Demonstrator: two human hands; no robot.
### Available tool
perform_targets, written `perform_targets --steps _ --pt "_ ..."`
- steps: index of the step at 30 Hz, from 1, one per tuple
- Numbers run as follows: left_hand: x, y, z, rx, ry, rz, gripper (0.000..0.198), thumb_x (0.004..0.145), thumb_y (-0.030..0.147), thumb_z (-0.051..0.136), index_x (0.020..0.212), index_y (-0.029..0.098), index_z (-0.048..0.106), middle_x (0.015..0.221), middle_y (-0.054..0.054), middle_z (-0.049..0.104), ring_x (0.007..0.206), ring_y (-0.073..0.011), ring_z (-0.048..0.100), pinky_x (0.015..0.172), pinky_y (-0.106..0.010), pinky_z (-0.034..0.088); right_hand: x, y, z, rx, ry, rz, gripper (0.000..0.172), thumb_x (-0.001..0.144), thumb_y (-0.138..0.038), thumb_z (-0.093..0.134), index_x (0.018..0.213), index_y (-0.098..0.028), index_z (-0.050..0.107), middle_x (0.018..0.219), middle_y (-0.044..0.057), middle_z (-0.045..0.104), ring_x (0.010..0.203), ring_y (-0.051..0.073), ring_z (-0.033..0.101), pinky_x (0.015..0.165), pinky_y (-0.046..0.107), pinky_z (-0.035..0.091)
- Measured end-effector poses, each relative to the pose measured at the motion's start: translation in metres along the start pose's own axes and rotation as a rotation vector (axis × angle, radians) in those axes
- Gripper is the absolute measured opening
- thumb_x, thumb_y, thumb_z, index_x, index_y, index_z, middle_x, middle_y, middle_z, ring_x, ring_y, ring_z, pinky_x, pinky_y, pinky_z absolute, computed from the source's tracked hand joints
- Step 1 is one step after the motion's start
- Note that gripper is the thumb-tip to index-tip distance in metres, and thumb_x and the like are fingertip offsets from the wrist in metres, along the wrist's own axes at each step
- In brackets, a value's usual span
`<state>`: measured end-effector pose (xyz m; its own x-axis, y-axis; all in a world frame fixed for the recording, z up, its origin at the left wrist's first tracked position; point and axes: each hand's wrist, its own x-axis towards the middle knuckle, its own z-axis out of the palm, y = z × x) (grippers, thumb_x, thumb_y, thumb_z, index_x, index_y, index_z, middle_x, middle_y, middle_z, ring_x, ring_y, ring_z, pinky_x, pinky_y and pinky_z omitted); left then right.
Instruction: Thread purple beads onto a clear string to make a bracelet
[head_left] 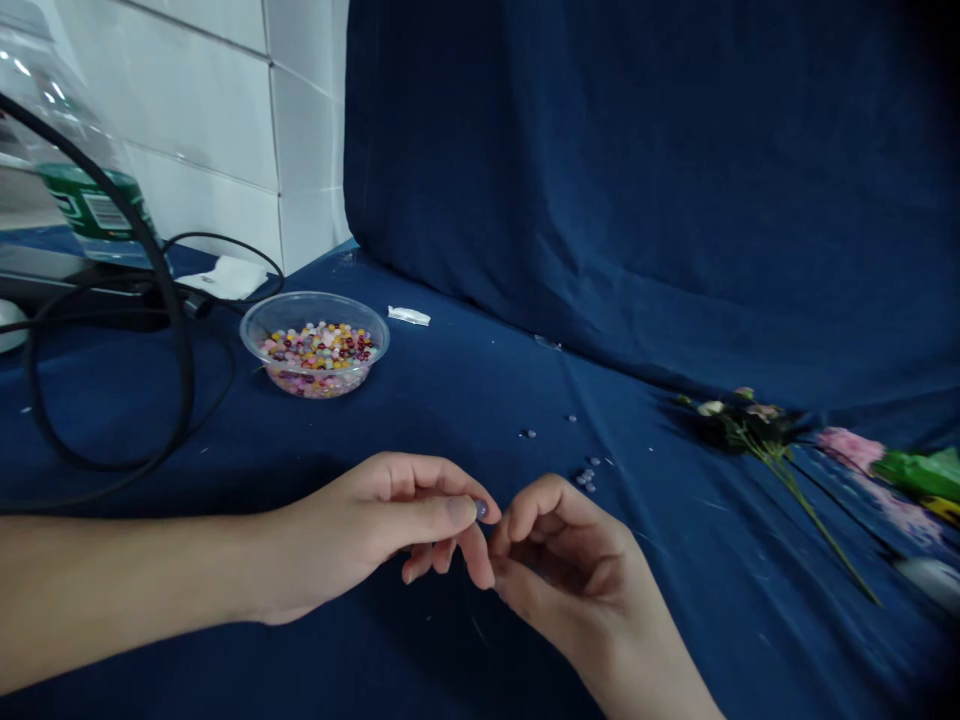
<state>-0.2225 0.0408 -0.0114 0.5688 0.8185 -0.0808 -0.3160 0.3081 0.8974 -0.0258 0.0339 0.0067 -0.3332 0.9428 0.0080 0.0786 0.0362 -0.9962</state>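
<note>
My left hand (405, 515) pinches a small purple bead (481, 509) between thumb and index finger. Close beside it, my right hand (562, 570) has its thumb and index fingertips pressed together; whatever lies between them, if anything, is too small to make out. The fingertips of both hands nearly meet. Just beyond the right hand, a few loose purple beads (587, 478) lie on the blue cloth, with single beads farther off. Mixed pink, yellow, white and dark red beads (322, 348) partly fill a clear plastic bowl (259, 322) behind the left hand.
A black cable (184, 360) loops at the left in front of a bottle with a green label (97, 205). White scraps (409, 315) lie near the bowl. Artificial flowers (757, 430) with a long green stem rest at the right. Blue cloth (637, 180) hangs behind.
</note>
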Motion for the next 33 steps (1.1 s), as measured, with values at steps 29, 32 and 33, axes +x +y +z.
perform_targets --steps 29,32,33 --pt "-0.001 0.001 -0.002 0.165 -0.010 -0.004 0.021 0.095 0.038 0.064 0.099 0.020 0.074 0.087 -0.002 0.057 0.073 -0.0143 0.049 0.068 -0.029 0.040 -0.010 -0.004 -0.007 -0.477 0.113 -0.386 0.010 0.092 -0.019 0.064 0.085 -0.026 0.063 0.074 -0.002 0.067 0.065 0.013 0.062 0.058 0.022 0.050" --pt "-0.001 0.001 -0.002 0.175 -0.002 0.005 0.020 0.096 0.037 0.064 0.100 0.021 0.075 0.087 -0.001 0.056 0.072 -0.0133 0.050 0.068 -0.029 0.040 -0.014 -0.004 -0.008 -0.564 0.133 -0.384 0.009 0.092 -0.019 0.063 0.087 -0.026 0.066 0.075 -0.002 0.068 0.066 0.014 0.063 0.062 0.024 0.051" --pt "-0.001 0.001 -0.002 0.179 0.004 0.006 0.019 0.095 0.037 0.064 0.099 0.022 0.075 0.088 -0.001 0.057 0.071 -0.0128 0.050 0.068 -0.028 0.040 -0.015 -0.004 -0.009 -0.578 0.133 -0.382 0.008 0.092 -0.019 0.064 0.089 -0.027 0.067 0.077 -0.001 0.069 0.068 0.014 0.065 0.064 0.024 0.052"
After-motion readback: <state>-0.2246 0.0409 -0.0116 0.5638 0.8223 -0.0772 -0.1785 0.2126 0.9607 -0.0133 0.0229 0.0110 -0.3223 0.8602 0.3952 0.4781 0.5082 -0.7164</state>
